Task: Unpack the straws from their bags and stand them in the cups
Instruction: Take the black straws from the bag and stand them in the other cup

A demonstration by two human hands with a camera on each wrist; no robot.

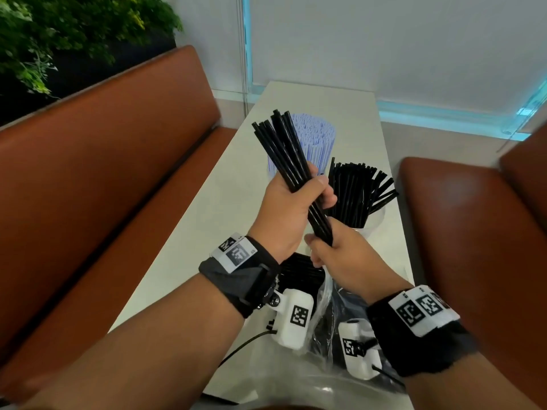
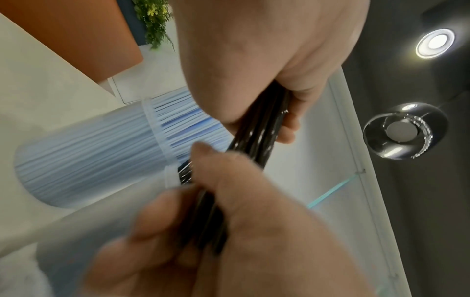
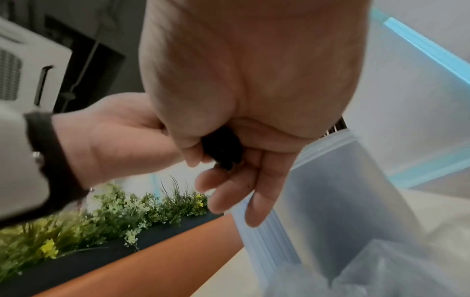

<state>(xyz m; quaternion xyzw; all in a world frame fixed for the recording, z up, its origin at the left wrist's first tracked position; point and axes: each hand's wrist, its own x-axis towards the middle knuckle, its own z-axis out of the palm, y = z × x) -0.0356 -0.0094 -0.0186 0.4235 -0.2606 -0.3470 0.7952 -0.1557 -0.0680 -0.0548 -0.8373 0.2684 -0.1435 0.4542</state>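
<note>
Nearest me, a crumpled clear plastic bag (image 1: 328,297) lies on the pale counter (image 1: 189,232) under my wrists, with black straws showing dark inside it. My wristbands (image 1: 426,309) carry square black-and-white code markers; I can read no words or brand on them or anywhere else.

Just beyond, my right hand (image 1: 340,255) curls its fingers (image 3: 257,193) round the lower end of a bundle of black straws (image 1: 284,152). My left hand (image 1: 290,208) wraps the same bundle higher up, thumb pressed across the front, so the straws slant up and to the left, held above the counter with their tips fanning apart.

Right of my hands, a clear cup (image 1: 373,223) stands on the counter, packed with more black straws (image 1: 358,190) that splay toward the right. Farther off, behind the held bundle, a second cup (image 2: 76,160) stands full of pale blue-and-white straws (image 1: 313,140).

Brown padded benches (image 1: 103,161) run along both sides, green foliage (image 1: 59,34) at the far left.
</note>
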